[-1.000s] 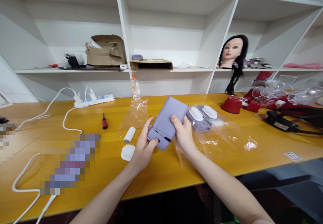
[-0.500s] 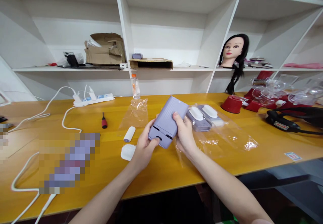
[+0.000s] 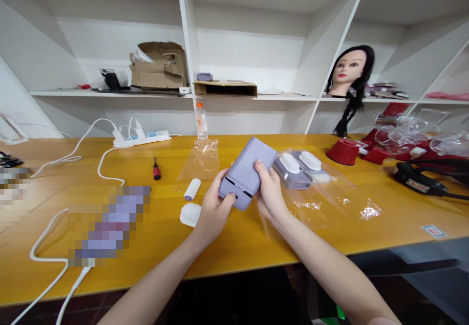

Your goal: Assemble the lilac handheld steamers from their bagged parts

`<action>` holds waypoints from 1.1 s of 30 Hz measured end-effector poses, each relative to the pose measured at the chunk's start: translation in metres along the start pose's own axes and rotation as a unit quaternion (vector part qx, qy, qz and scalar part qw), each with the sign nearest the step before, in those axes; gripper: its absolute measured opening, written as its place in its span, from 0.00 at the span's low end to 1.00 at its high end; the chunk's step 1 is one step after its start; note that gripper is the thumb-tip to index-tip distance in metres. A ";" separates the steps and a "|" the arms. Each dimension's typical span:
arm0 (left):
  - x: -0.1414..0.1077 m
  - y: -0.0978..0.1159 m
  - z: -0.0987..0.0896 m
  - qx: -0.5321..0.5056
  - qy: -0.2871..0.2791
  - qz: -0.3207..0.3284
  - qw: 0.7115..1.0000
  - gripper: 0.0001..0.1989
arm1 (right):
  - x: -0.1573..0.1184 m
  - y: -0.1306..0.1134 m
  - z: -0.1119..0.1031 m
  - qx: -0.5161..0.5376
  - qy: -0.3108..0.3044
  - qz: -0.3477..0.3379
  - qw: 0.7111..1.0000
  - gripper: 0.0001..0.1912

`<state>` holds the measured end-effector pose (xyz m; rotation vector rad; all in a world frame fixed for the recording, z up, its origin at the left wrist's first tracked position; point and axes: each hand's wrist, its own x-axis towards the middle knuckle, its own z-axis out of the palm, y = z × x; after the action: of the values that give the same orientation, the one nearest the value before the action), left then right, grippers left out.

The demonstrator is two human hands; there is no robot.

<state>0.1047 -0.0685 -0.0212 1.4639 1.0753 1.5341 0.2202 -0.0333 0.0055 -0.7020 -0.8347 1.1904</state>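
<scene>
Between both hands, above the table, is a purple box-shaped plastic case (image 3: 249,166) with fine ridges and dark slots near its lower end. My left hand (image 3: 215,210) grips the lower left side, its thumb pressed by the middle slot. My right hand (image 3: 270,190) wraps the right side, thumb lying on the ridged face. The undersides of the fingers are hidden. Left of the case lie a white cylinder with a purple end (image 3: 192,189) and a white wavy-edged piece (image 3: 189,214), partly behind my left hand. To the right, similar purple cases (image 3: 293,177) with white oval pieces lie in clear bags.
A red-handled screwdriver (image 3: 156,171), a white power strip (image 3: 146,138) and cables lie left. A clear bag (image 3: 201,161) and bottle (image 3: 201,122) stand behind. Red-based clear items (image 3: 342,151), a black strapped device (image 3: 415,181) and a mannequin head (image 3: 348,71) are right.
The camera view has shifted, so the table and shelves appear farther right. Both hands keep hold of the purple case, which is tilted slightly differently.
</scene>
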 end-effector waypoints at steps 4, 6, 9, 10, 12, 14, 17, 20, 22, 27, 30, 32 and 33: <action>-0.001 -0.002 0.000 -0.057 -0.058 -0.022 0.996 0.30 | 0.010 0.001 -0.005 0.000 0.004 0.045 0.999 0.21; -0.002 -0.002 -0.001 -0.072 -0.083 -0.020 0.994 0.32 | 0.014 0.001 -0.006 -0.004 0.013 0.076 0.997 0.20; -0.003 -0.002 -0.003 -0.034 -0.093 -0.005 0.995 0.33 | 0.018 0.001 -0.008 -0.004 0.025 0.116 0.993 0.18; -0.003 -0.002 -0.003 -0.010 -0.089 0.002 0.996 0.33 | 0.019 0.001 -0.009 -0.002 0.028 0.126 0.992 0.17; -0.002 -0.003 -0.004 0.037 -0.074 0.015 0.996 0.33 | 0.021 0.002 -0.010 0.001 0.030 0.141 0.990 0.16; -0.001 -0.004 -0.004 0.067 -0.059 0.023 0.996 0.33 | 0.023 0.002 -0.012 -0.002 0.027 0.158 0.987 0.16; -0.001 -0.005 -0.004 0.082 -0.046 0.027 0.995 0.32 | 0.023 0.003 -0.012 -0.009 0.015 0.171 0.985 0.16; -0.002 -0.003 -0.004 0.082 -0.042 0.026 0.995 0.33 | 0.023 0.002 -0.012 -0.009 0.020 0.178 0.984 0.17; -0.002 0.000 -0.005 0.062 -0.049 0.021 0.997 0.33 | 0.022 0.002 -0.011 -0.013 0.026 0.175 0.984 0.17; 0.001 0.008 -0.006 -0.034 -0.051 -0.027 0.998 0.22 | 0.017 0.002 -0.010 -0.030 -0.002 0.125 0.992 0.18; 0.003 0.007 -0.005 -0.026 -0.017 -0.040 0.999 0.20 | 0.014 0.002 -0.007 -0.032 -0.015 0.090 0.995 0.20; 0.003 0.005 -0.004 -0.019 -0.007 -0.028 0.999 0.21 | 0.012 0.002 -0.005 -0.033 -0.013 0.066 0.997 0.20; 0.003 0.005 -0.004 -0.015 -0.003 -0.016 1.000 0.22 | 0.011 0.002 -0.004 -0.032 -0.012 0.053 0.998 0.20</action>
<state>0.1009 -0.0676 -0.0153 1.4226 1.0624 1.5155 0.2244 -0.0224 0.0033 -0.7934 -0.8681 1.2741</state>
